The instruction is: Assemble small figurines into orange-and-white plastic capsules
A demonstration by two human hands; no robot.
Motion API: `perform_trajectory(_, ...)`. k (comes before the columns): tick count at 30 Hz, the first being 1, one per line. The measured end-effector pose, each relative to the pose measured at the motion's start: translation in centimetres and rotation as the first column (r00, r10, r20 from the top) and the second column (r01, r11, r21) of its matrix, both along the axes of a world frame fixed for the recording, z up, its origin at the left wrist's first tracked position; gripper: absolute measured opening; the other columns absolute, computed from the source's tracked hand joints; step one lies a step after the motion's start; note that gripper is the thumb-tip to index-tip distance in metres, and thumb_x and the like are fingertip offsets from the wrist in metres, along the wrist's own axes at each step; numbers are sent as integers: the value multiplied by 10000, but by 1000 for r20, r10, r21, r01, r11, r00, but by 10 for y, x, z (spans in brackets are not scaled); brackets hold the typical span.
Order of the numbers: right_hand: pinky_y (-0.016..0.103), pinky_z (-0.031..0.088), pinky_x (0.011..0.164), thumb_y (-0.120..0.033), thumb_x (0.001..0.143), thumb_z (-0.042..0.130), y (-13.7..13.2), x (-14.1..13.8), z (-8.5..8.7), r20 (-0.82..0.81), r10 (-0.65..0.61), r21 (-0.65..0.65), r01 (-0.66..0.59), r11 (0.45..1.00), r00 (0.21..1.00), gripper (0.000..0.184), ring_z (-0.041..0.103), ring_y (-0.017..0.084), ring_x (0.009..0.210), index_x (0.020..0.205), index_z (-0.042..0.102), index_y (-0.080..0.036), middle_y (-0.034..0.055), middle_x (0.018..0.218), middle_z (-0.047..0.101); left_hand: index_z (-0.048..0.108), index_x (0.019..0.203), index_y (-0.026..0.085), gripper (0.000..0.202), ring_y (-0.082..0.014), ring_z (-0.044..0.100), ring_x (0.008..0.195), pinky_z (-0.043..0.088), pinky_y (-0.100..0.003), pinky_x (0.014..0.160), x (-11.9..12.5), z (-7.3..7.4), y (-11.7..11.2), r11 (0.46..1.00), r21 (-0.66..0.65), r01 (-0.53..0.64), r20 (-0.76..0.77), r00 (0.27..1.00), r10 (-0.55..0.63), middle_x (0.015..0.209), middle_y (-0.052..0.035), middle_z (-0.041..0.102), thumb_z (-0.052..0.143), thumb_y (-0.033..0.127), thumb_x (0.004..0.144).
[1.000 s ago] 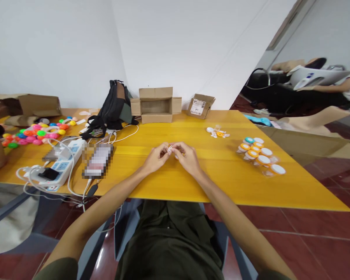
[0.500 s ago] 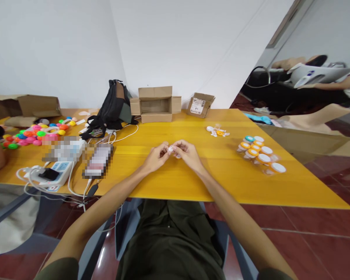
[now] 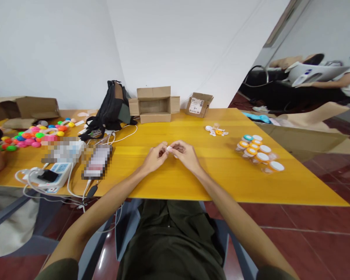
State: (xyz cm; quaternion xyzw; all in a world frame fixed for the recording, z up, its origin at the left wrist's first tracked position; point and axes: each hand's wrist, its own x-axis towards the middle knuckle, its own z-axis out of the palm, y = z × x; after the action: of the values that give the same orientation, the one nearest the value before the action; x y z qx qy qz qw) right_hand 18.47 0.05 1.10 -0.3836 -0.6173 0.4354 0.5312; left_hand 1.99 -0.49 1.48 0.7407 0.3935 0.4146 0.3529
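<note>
A small white piece with dark specks (image 3: 168, 149) is pinched between the fingertips of both hands just above the table; its exact kind is too small to make out. My left hand (image 3: 155, 157) is closed on it from the left, thumb against fingers. From the right, my right hand (image 3: 187, 156) grips the same piece between thumb and curled fingers. Under the right fingers, a bit of a small orange and white item (image 3: 175, 156) shows, mostly hidden. Farther off to the right lie loose white and orange parts (image 3: 218, 132), including a round white lid (image 3: 209, 128).
Clear jars with white, orange and teal lids (image 3: 261, 157) are grouped at the right. A phone (image 3: 98, 161), a power strip (image 3: 56, 175) and cables lie left, near colourful plastic balls (image 3: 29, 142). Behind stand a backpack (image 3: 112, 107) and open cardboard boxes (image 3: 154, 117).
The speckled white piece has tilted slightly between my fingertips. Both hands stay almost in place, while the whole view has shifted a little.
</note>
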Motion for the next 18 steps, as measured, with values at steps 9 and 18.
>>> perform_trajectory(9, 317, 553, 663, -486, 713, 786, -2, 1, 1, -16, -15, 17, 16, 1000, 1000, 291, 671, 169, 689, 773, 660, -231, 24, 799, 745, 527, 763, 200, 345, -109, 467, 599, 395, -234, 606, 1, 1, -1, 1000, 19, -6, 47, 999, 5, 659, 39, 528, 592, 507, 906)
perform_trajectory(18, 325, 547, 661, -561, 734, 757, -1, 1, 2, 19, -38, 45, 37, 998, 999, 345, 668, 176, 674, 772, 653, -233, 22, 752, 728, 515, 760, 203, 392, -103, 443, 573, 373, -237, 584, 3, -1, 0, 1000, 21, 12, 40, 999, -13, 646, 44, 516, 576, 563, 902)
